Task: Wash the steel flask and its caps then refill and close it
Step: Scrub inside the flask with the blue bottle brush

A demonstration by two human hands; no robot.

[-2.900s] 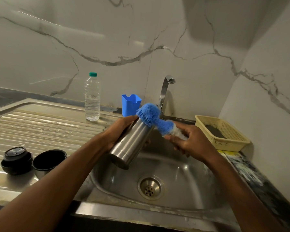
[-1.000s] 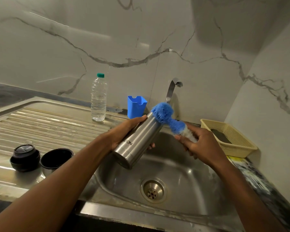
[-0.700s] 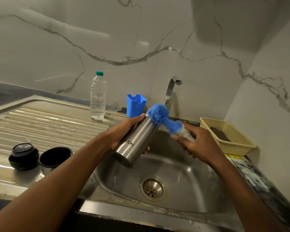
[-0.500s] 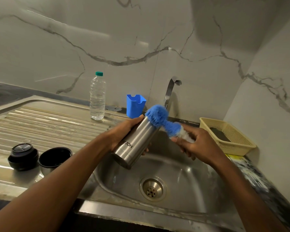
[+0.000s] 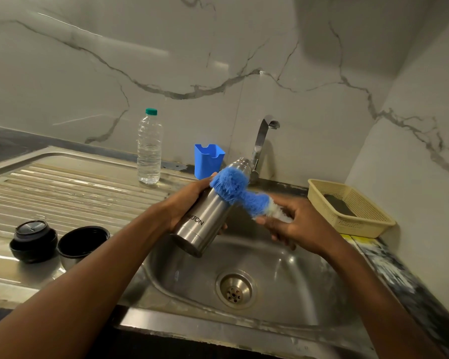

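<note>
the steel flask [image 5: 205,221] bears dark lettering, legible as "ilton"

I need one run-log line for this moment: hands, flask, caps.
left hand: holds steel flask tilted over sink | right hand: holds blue brush on flask shoulder | caps: on drainboard | tap: no water seen

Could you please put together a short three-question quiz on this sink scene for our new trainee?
1. True or false: the blue bottle brush is deep inside the steel flask.
2. Which hand grips the flask?
3. The two black caps rest: A) in the basin, B) on the drainboard, C) in the yellow basket.

Key: 1 false, its bristles rub the outside near the neck. 2 the left hand; the right hand holds the brush. 3 B.
</note>
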